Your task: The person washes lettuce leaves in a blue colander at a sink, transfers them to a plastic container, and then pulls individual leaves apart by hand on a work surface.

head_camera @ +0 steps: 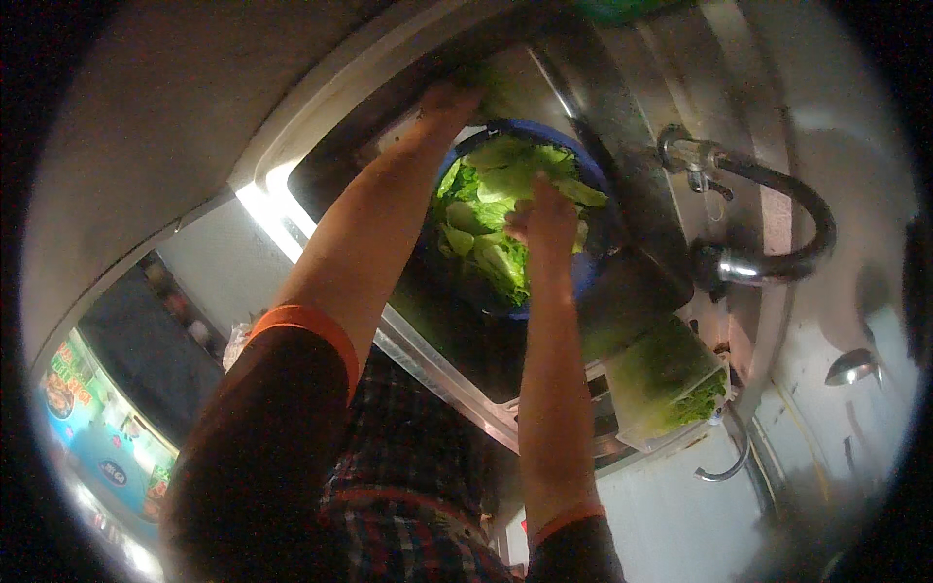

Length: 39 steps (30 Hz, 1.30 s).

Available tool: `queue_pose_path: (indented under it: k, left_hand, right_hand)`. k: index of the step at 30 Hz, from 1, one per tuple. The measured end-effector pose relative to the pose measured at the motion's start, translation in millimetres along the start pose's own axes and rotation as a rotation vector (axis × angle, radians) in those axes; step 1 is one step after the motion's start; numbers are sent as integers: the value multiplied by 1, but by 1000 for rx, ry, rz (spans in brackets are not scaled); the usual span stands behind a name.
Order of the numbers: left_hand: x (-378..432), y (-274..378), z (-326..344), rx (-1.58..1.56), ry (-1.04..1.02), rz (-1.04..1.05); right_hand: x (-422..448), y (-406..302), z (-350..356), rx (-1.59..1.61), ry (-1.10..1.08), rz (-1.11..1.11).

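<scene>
A round blue basket (594, 164) sits in the metal sink (437, 350), filled with green lettuce leaves (485, 211). My right hand (547, 215) is over the leaves, its fingers bent among them; whether it grips one is unclear. Beyond the basket's far left rim, my left hand (452, 106) reaches into a shadowed part of the sink. Some dim greenery (496, 80) lies beside its fingers, but blur and darkness hide whether the hand holds any of it.
A curved faucet (813, 197) juts from the wall on the right. Near the sink's right corner stands a clear plastic container (656, 393) of leafy greens. A ladle (853, 368) hangs on the wall. At lower left is a printed banner (109, 437).
</scene>
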<state>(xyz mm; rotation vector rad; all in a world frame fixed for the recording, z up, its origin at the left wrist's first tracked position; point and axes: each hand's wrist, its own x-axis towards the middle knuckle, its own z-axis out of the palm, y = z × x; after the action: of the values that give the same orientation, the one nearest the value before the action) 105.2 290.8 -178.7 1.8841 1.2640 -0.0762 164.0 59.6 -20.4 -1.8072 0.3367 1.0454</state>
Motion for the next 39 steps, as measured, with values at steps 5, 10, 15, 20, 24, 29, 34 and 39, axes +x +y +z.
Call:
queue_pose_path:
  k: [5, 10, 15, 20, 24, 29, 34, 39]
  left_hand:
    - [-34, 31, -16, 135, 294, 203]
    - [-142, 106, -103, -78, 405, 684]
    - [-171, 93, -91, 128, 99, 524]
    - [-154, 92, -13, 527, 238, 571]
    - [-151, 92, -30, 603, 128, 525]
    - [-180, 88, -76, -92, 37, 551]
    - [-227, 78, -91, -648, -76, -35]
    - [-262, 56, -60, -1090, -184, -309]
  right_hand:
    - [44, 28, 17, -140, 116, -56]
    - [31, 70, -86, -393, 226, -448]
    - [6, 46, -75, 116, 178, -206]
    - [44, 85, -33, -668, 482, -489]
    - [24, 63, -43, -319, 294, -273]
    - [-25, 58, -104, 198, 205, -196]
    - [-74, 7, -94, 680, -53, -91]
    - [-36, 74, -110, -389, 228, -289]
